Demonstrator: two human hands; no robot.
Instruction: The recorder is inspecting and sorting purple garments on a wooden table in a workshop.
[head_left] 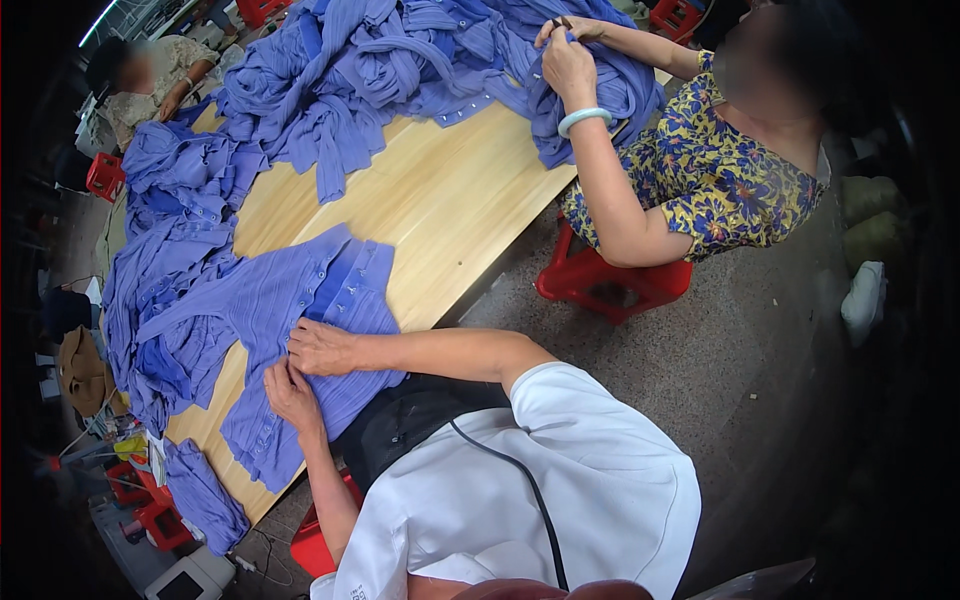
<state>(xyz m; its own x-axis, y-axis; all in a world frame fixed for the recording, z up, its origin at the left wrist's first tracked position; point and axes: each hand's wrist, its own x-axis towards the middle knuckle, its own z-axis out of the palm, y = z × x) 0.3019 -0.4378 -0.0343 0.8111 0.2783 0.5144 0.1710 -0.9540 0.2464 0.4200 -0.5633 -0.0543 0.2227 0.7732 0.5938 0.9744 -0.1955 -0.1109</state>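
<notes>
A blue-violet ribbed shirt (268, 296) lies spread on the wooden table in front of me, one sleeve stretched out to the left. Small buttons run along its front edges. My left hand (291, 398) pinches the fabric along the front, its fingers bent inward. Just above it, my right hand (322, 349) also has its fingers closed on the cloth. The two hands nearly touch. Whatever lies between the fingertips is too small to make out.
Heaps of similar blue-violet garments (350, 60) cover the far and left parts of the table (430, 190). A folded garment (203, 492) sits at the near left corner. At right, a co-worker (745, 160) on a red stool (610, 285) handles cloth. Another person (160, 85) sits at far left.
</notes>
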